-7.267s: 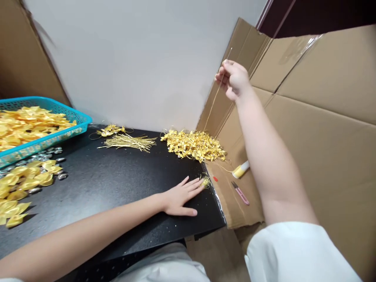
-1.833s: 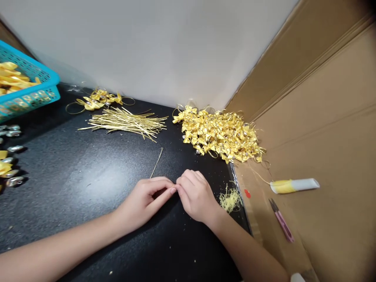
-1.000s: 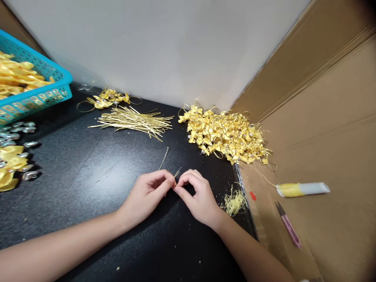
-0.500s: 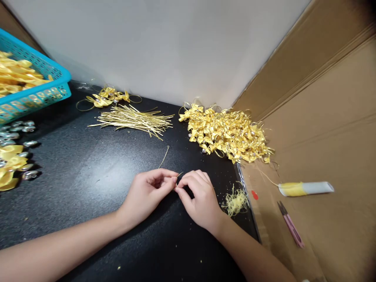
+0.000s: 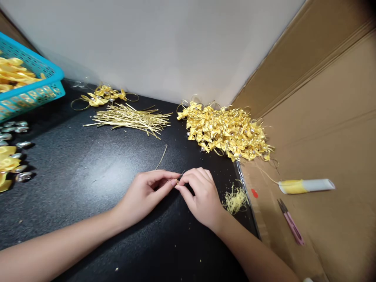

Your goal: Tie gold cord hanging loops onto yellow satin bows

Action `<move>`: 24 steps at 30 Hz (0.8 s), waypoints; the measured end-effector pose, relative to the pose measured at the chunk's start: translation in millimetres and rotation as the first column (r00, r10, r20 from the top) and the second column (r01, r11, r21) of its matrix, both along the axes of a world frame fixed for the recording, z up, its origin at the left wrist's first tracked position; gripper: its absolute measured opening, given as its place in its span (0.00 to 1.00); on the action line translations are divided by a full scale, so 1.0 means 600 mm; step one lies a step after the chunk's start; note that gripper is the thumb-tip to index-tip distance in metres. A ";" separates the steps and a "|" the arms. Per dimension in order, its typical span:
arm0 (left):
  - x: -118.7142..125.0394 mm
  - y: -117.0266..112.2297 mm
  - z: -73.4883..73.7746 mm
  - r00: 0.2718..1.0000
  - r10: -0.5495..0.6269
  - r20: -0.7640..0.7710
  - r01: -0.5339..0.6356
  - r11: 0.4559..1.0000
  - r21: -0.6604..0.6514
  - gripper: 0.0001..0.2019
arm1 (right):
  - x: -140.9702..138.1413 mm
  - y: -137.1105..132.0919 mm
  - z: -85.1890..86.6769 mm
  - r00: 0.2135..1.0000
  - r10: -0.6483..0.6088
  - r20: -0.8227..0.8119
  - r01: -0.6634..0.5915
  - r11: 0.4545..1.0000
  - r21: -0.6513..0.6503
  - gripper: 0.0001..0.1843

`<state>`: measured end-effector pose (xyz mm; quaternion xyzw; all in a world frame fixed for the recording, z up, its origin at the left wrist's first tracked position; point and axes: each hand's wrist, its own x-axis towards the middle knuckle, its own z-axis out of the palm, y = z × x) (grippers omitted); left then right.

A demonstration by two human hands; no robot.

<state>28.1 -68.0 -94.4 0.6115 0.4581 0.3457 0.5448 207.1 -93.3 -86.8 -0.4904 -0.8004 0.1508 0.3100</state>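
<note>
Above the black tabletop point(image 5: 73, 188), my left hand point(image 5: 146, 192) is closed in a pinch on a thin gold cord point(image 5: 161, 157). One stretch of the cord sticks out behind its fingers, bent at the tip. My right hand point(image 5: 201, 196) meets it fingertip to fingertip, pinching the cord's other part, where a small gold bit and a thin dark end show between the fingers. Much of the cord is hidden by the fingers. Behind the hands lies a bundle of straight gold cords point(image 5: 129, 120). To its right is a heap of yellow ribbon bows on gold loops point(image 5: 226, 131).
At left stand a blue basket point(image 5: 54, 74) of yellow ribbon pieces, silver beads point(image 5: 24, 145) and loose bows point(image 5: 7, 160). More looped bows point(image 5: 102, 95) lie by the grey wall. Right: thread scraps point(image 5: 235, 199), a thread-wound tube point(image 5: 307, 186) and pink thread snips point(image 5: 290, 222) on cardboard.
The fingertips have shifted slightly and more of the small gold bit shows between them. Both hands stay together, pinching the cord. The whole view has moved a little.
</note>
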 end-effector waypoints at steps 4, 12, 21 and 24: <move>-0.003 0.001 -0.005 0.999 -0.024 -0.026 0.022 0.999 -0.046 0.11 | 0.002 0.002 0.001 1.000 0.007 0.005 -0.007 1.000 0.003 0.08; -0.003 0.004 0.002 0.998 -0.060 0.020 0.061 0.995 -0.073 0.09 | 0.005 0.005 0.001 1.000 -0.026 -0.006 0.026 1.000 -0.007 0.07; -0.006 0.022 0.017 0.993 -0.109 0.044 0.116 0.969 -0.217 0.12 | 0.007 0.006 0.002 0.994 -0.113 -0.006 0.113 0.992 -0.061 0.05; -0.005 0.025 0.019 0.993 -0.110 0.040 0.117 0.964 -0.240 0.12 | 0.003 0.002 0.005 0.987 -0.150 -0.053 0.151 0.989 0.010 0.04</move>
